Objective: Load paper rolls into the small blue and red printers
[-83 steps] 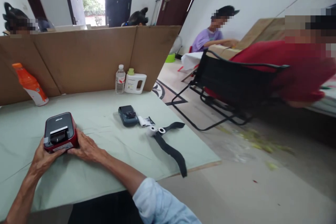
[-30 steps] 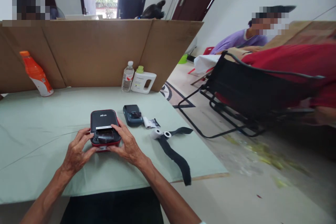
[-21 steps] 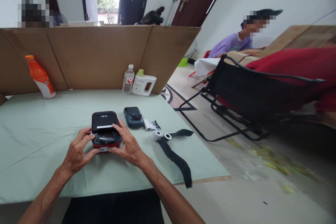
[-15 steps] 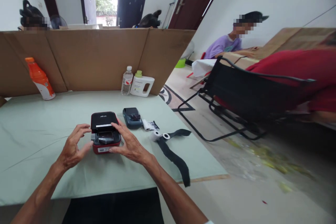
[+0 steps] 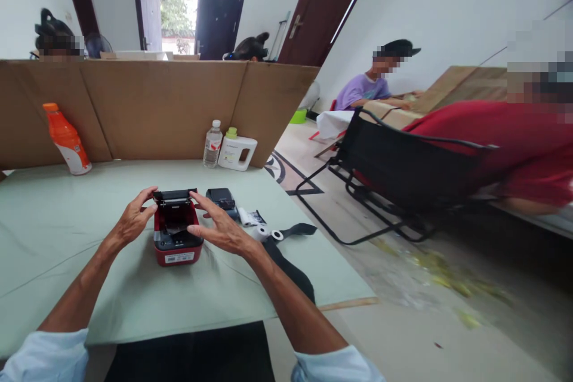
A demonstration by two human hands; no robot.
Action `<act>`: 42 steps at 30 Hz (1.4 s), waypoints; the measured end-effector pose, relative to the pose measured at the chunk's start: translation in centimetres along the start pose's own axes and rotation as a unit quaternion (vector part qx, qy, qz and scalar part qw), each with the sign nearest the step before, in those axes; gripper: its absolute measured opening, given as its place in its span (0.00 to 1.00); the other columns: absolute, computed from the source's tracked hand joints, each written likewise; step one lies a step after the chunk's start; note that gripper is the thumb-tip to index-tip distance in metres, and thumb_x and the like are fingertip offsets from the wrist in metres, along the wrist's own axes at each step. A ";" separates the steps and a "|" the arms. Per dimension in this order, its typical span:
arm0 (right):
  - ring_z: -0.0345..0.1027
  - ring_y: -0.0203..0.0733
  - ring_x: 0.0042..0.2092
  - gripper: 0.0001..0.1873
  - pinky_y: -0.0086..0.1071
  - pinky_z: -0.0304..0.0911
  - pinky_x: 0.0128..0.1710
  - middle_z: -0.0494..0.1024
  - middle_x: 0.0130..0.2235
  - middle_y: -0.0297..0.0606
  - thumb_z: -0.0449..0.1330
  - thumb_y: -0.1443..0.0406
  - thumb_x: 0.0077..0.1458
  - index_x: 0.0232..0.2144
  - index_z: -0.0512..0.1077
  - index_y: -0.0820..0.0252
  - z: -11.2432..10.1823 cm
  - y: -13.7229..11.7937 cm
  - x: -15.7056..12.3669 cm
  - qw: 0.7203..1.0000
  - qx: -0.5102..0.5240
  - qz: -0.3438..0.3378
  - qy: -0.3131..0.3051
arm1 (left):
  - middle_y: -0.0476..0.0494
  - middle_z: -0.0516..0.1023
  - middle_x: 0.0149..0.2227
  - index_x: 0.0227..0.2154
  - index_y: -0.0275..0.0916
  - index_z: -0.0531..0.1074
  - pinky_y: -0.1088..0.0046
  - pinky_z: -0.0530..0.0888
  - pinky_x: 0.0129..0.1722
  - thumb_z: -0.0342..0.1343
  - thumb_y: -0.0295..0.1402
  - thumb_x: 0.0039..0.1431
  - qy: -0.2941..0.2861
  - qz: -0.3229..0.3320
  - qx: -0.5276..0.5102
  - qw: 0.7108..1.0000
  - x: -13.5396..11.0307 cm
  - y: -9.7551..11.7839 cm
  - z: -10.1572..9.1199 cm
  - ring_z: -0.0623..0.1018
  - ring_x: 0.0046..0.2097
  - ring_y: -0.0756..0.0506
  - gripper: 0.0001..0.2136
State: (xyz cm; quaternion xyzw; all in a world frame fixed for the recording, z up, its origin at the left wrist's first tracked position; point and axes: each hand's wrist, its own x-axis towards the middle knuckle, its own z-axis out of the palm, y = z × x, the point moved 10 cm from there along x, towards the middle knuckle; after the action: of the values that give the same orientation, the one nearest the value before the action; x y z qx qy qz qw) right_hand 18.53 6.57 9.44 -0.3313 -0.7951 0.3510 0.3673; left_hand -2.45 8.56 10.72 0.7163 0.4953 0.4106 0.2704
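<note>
A small red and black label printer (image 5: 179,253) stands on the table in front of me, a white sticker on its near side. Its black lid (image 5: 175,195) is raised nearly upright, and the red-walled inside shows. On the lid's left edge, the fingers and thumb of my left hand (image 5: 134,219) are closed. My right hand (image 5: 222,230) is spread: a fingertip is at the lid's right corner, and the thumb reaches over the printer's right rim. Just behind that hand lies a dark handheld device (image 5: 221,197), partly covered.
Two white paper rolls (image 5: 268,234) and a black strip (image 5: 293,268) lie on the right of the green-covered table (image 5: 120,286). An orange bottle (image 5: 67,140), a water bottle (image 5: 212,144) and a white jug (image 5: 236,152) stand before a cardboard screen (image 5: 161,110). People sit beyond.
The printer's lid has swung up from leaning back half open to nearly upright. My left hand has come up and forward onto its edge. My right hand has moved slightly forward and spread.
</note>
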 end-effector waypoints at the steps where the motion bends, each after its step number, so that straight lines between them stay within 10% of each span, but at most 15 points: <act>1: 0.55 0.56 0.71 0.45 0.57 0.57 0.67 0.56 0.73 0.45 0.68 0.58 0.59 0.72 0.53 0.45 0.1 -0.1 -0.2 1.000 0.001 -0.003 -0.001 | 0.34 0.74 0.62 0.63 0.38 0.66 0.55 0.75 0.59 0.53 0.39 0.63 0.003 -0.005 -0.016 1.000 0.4 -0.6 0.1 0.74 0.63 0.36 0.26; 11: 0.53 0.58 0.72 0.54 0.56 0.55 0.69 0.57 0.72 0.50 0.78 0.59 0.45 0.70 0.59 0.46 2.4 -0.4 -2.0 0.991 -0.116 -0.045 -0.050 | 0.32 0.69 0.64 0.71 0.43 0.53 0.54 0.77 0.56 0.57 0.34 0.58 0.016 -0.015 -0.092 0.996 1.7 -4.9 1.6 0.73 0.64 0.36 0.37; 19: 0.70 0.54 0.62 0.26 0.52 0.66 0.63 0.78 0.59 0.45 0.72 0.60 0.56 0.57 0.76 0.49 3.0 -1.6 -0.9 0.983 -0.150 -0.106 -0.005 | 0.28 0.62 0.70 0.70 0.44 0.56 0.50 0.77 0.54 0.57 0.39 0.61 0.052 -0.035 -0.057 0.996 -2.0 -5.8 1.6 0.72 0.64 0.32 0.34; 24: 0.79 0.48 0.50 0.12 0.42 0.72 0.54 0.84 0.48 0.41 0.62 0.68 0.63 0.45 0.82 0.52 2.0 -1.6 0.6 0.986 -0.123 -0.097 0.049 | 0.31 0.68 0.65 0.64 0.41 0.65 0.55 0.80 0.49 0.54 0.39 0.62 0.031 -0.031 -0.016 0.999 -2.4 -4.4 1.7 0.76 0.60 0.34 0.27; 42: 0.67 0.35 0.31 0.12 0.28 0.64 0.34 0.76 0.29 0.30 0.58 0.61 0.64 0.35 0.80 0.58 -1.1 -3.6 5.8 0.991 0.035 -0.074 0.102 | 0.41 0.85 0.46 0.48 0.40 0.80 0.58 0.79 0.48 0.60 0.38 0.57 0.002 0.020 0.062 0.998 -0.4 1.4 1.3 0.82 0.46 0.39 0.17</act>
State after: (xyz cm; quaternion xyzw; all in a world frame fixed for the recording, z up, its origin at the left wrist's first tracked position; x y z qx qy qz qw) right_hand 15.51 9.58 14.93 -0.2924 -0.7628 0.3148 0.4833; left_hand -0.78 7.70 11.02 0.7406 0.5060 0.3855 0.2164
